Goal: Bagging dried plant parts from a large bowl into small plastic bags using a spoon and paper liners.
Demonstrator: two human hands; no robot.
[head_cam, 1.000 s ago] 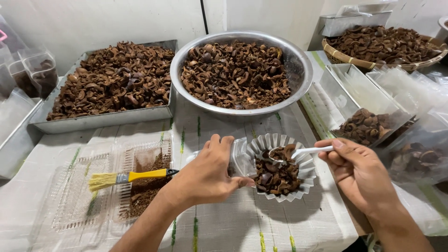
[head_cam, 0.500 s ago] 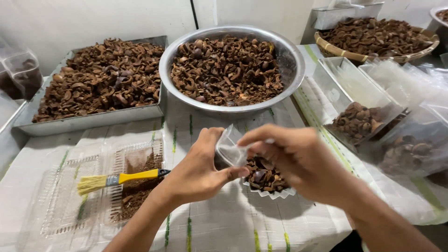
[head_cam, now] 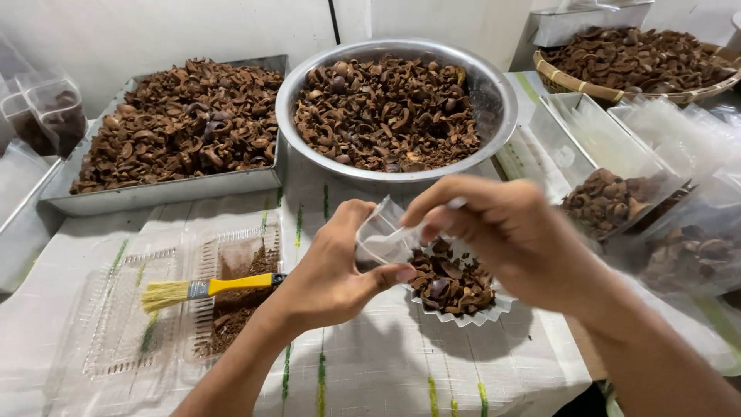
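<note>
My left hand [head_cam: 332, 270] grips a small clear plastic cup [head_cam: 380, 235], tilted over a white fluted paper cup [head_cam: 463, 313] filled with dark brown shell pieces [head_cam: 448, 282]. My right hand [head_cam: 505, 232] reaches across above the paper cup and holds a white plastic spoon [head_cam: 401, 241] whose bowl sits inside the clear cup. The right hand hides much of the paper cup's far rim.
A round metal bowl [head_cam: 494, 135] and a rectangular metal tray [head_cam: 154, 193] heaped with brown shells stand behind. A yellow-handled brush [head_cam: 208, 288] lies on a clear plastic tray [head_cam: 116, 340] at left. Bags of shells [head_cam: 617, 201] and a woven basket [head_cam: 563, 77] sit right.
My right hand has swung left from beside the paper cup to over it, bringing the spoon into the clear cup. The camera has moved closer.
</note>
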